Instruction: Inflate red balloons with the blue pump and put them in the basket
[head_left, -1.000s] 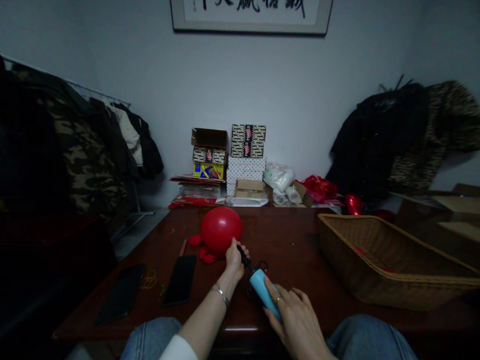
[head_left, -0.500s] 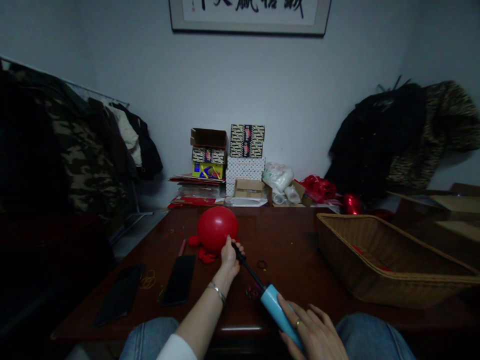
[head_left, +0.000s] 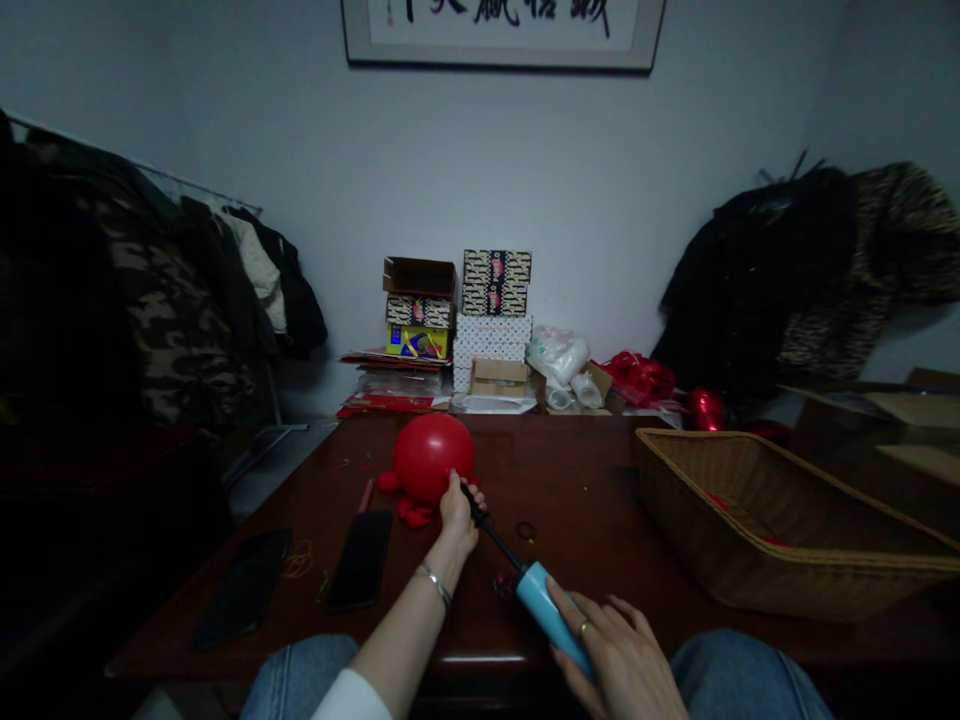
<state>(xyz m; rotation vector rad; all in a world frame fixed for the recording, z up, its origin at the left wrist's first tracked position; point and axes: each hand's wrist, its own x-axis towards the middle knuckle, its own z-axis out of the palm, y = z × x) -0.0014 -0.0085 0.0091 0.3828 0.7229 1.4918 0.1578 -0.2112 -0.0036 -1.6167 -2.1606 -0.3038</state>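
Note:
A round, inflated red balloon (head_left: pixel 433 455) rests on the table, with its neck at my left hand (head_left: pixel 457 515). That hand is closed around the black end of a hand pump, fingertips against the balloon's near side. From there a black rod runs down to the light-blue barrel of the balloon pump (head_left: pixel 551 612). My right hand (head_left: pixel 619 650) is wrapped over this barrel near the table's front edge. Several limp red pieces (head_left: pixel 415 512) lie under and beside the balloon. The join between balloon and pump is hidden by my left fingers.
A dark phone (head_left: pixel 360 560) and a black flat item (head_left: pixel 241 588) lie on the left, with yellow bands (head_left: pixel 298 558) between them. At right stands a wicker basket (head_left: pixel 795 575). Boxes (head_left: pixel 491 340) are stacked beyond the table (head_left: pixel 592 540).
My right hand has pushed the blue barrel slightly up and left along the rod, toward my left hand. The balloon looks about the same size.

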